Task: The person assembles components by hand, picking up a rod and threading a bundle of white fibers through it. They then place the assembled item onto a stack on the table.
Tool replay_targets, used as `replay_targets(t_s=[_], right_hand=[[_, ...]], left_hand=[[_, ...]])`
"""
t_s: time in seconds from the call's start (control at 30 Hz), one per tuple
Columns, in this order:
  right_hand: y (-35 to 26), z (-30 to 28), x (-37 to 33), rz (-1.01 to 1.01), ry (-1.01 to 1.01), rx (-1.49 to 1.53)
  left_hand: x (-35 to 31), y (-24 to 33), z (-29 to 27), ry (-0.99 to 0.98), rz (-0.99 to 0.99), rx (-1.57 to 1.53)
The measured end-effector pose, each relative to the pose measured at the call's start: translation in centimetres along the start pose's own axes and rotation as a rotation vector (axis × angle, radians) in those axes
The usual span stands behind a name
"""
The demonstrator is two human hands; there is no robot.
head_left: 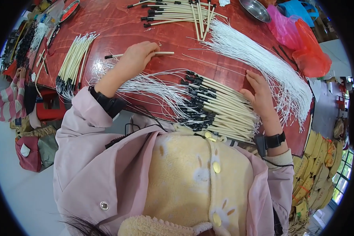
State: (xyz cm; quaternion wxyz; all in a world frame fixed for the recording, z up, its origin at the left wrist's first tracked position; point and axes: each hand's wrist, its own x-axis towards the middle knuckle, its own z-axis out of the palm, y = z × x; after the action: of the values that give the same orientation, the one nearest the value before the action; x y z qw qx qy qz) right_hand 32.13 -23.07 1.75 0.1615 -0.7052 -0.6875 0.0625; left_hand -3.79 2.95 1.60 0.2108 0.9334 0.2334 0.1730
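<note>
My left hand [139, 55] is closed round a thin cream stick [167, 52] with a black cap at its left end, just above the red table. My right hand [260, 94] has its thumb and fingers apart, at the edge of a large bundle of long white strings [255, 51]. One loose white strand [214, 63] runs across the table to near its fingertips. Between my hands and my body lies a pile of cream sticks [228, 106] with black caps, their white strings [157, 88] trailing left under my left forearm.
More capped sticks [72, 59] are bunched on the left, and another group [169, 13] lies at the far side. A metal bowl [255, 10] and pink and red plastic bags [310, 51] stand far right. Another person's striped sleeve [11, 98] shows at the left edge.
</note>
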Motion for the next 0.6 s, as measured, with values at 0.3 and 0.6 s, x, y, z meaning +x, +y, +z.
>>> replay_targets(t_s=[0.3,0.6], right_hand=[[-0.6,0.0,0.1,0.021,-0.021,-0.036],[-1.5,-0.2,0.4,0.053,-0.062,-0.110]], left_hand=[[0.8,0.1,1.2,-0.029,-0.004,-0.026],[1.2,0.3,1.2,-0.025,0.009,-0.010]])
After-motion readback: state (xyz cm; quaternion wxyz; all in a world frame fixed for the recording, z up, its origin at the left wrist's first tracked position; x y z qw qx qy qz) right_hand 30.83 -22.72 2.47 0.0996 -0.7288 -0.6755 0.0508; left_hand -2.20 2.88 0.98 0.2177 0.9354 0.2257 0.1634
